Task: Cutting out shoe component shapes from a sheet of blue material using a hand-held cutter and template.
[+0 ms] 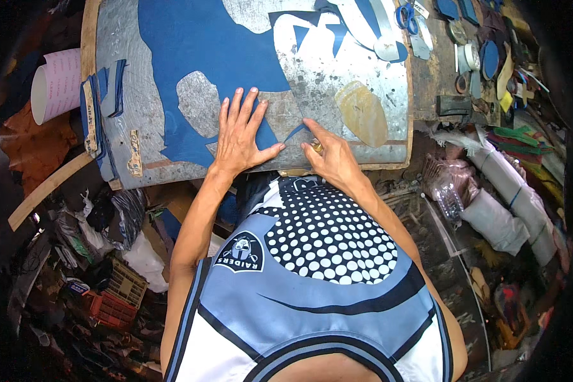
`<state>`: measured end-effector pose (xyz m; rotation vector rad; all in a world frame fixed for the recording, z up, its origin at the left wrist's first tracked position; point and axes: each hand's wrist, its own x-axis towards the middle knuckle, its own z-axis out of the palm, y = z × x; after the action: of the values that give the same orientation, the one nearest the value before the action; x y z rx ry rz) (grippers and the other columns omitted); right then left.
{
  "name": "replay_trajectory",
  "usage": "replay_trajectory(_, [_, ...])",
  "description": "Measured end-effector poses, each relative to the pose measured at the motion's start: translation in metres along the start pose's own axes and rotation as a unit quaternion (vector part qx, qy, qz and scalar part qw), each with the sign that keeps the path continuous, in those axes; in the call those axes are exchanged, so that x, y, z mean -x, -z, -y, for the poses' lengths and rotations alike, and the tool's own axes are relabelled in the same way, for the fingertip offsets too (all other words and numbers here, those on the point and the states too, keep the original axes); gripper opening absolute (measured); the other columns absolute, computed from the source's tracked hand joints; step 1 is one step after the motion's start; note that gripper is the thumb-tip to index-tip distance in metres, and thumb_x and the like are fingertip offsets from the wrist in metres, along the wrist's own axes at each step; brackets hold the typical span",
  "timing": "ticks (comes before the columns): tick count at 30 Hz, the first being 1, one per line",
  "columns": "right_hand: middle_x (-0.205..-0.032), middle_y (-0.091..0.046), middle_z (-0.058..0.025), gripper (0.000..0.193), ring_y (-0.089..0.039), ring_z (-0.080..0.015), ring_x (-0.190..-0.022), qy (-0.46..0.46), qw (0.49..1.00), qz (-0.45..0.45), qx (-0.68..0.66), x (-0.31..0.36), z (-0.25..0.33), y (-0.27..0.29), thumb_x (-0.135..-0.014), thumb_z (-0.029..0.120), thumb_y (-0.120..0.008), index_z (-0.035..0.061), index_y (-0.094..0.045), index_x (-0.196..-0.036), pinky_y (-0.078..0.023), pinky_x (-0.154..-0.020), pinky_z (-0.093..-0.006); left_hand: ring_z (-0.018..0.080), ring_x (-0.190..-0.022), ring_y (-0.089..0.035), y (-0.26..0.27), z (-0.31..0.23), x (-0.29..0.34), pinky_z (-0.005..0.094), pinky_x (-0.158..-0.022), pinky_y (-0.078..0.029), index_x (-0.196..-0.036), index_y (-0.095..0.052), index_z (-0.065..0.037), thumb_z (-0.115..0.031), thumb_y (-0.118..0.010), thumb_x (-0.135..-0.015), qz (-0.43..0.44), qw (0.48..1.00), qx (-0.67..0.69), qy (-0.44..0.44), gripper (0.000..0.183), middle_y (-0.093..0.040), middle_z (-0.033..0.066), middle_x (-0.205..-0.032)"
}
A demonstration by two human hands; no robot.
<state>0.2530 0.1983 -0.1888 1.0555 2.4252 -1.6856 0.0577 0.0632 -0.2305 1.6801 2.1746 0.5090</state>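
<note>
A blue-and-white shirt (331, 254) is closest. The left hand (237, 140) lies spread, gripping nothing, on the blue sheet (191, 51) atop the desk (312, 76); the right hand (331, 153) curls beside a thin blue strip (294, 132), its hold unclear.

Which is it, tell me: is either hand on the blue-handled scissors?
No, the blue-handled scissors lie farther off, apart from the left hand and the right hand.
</note>
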Motion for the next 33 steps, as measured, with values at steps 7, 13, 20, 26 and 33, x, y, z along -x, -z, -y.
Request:
replay_trajectory(7, [-0.115,-0.063,-0.0282,0.048,-0.067,-0.0359,-0.096,-0.027,0.999,0.012,-0.021,0.000,-0.004,0.002,-0.091,0.017,-0.061,-0.0038,-0.051,-0.133,-0.053,-0.083,-0.0393,0.0383,-0.146,-0.020,0.004,-0.001,-0.003,0.0561,-0.119,-0.012,-0.141,-0.047,-0.008,-0.052,-0.078,-0.069,-0.004,1.000,0.001,-0.007,0.089,-0.030,0.0176,-0.156])
replay_trajectory(13, [-0.073,-0.052,-0.0025,0.049,-0.052,-0.0058,-0.056,-0.238,0.908,0.057,-0.339,0.040,0.011,0.011,-0.101,0.027,-0.053,0.0027,-0.041,-0.142,-0.041,-0.046,-0.0210,0.0377,-0.145,-0.023,-0.005,0.004,-0.001,0.0557,-0.118,-0.014,-0.136,-0.054,-0.006,-0.041,-0.072,-0.080,-0.027,1.000,-0.011,-0.001,0.068,-0.035,0.0168,-0.153])
replay_trajectory(20, [-0.092,-0.061,-0.0082,0.047,-0.059,-0.0143,-0.071,-0.277,0.937,-0.023,-0.209,0.078,0.016,-0.006,-0.100,0.024,-0.053,0.0020,-0.043,-0.141,-0.049,-0.061,-0.0286,0.0377,-0.145,-0.024,0.002,-0.003,-0.003,0.0554,-0.118,-0.015,-0.132,-0.058,-0.007,-0.038,-0.074,-0.080,-0.038,0.999,0.011,-0.008,0.063,-0.035,0.0175,-0.153])
replay_trajectory(26, [-0.102,-0.064,-0.0200,0.039,-0.064,-0.0406,-0.089,-0.015,0.992,0.031,0.123,0.066,0.038,-0.014,-0.093,0.014,-0.060,0.0021,-0.054,-0.129,-0.051,-0.076,-0.0456,0.0312,-0.121,-0.055,0.015,-0.003,-0.027,0.0527,-0.110,-0.033,-0.093,-0.067,-0.006,-0.024,-0.067,-0.088,0.026,0.975,-0.014,-0.222,0.019,-0.063,0.0166,-0.114])
replay_trajectory(33, [-0.091,-0.064,-0.0220,0.026,-0.064,-0.0423,-0.080,0.153,0.970,-0.111,0.153,-0.015,0.045,-0.059,-0.091,0.011,-0.060,0.0039,-0.060,-0.116,-0.053,-0.069,-0.0494,0.0366,-0.107,-0.064,0.042,-0.016,-0.147,0.0485,-0.096,-0.048,-0.109,-0.072,-0.002,-0.079,-0.039,-0.087,0.448,0.889,0.097,-0.016,0.087,-0.065,0.0252,-0.119])
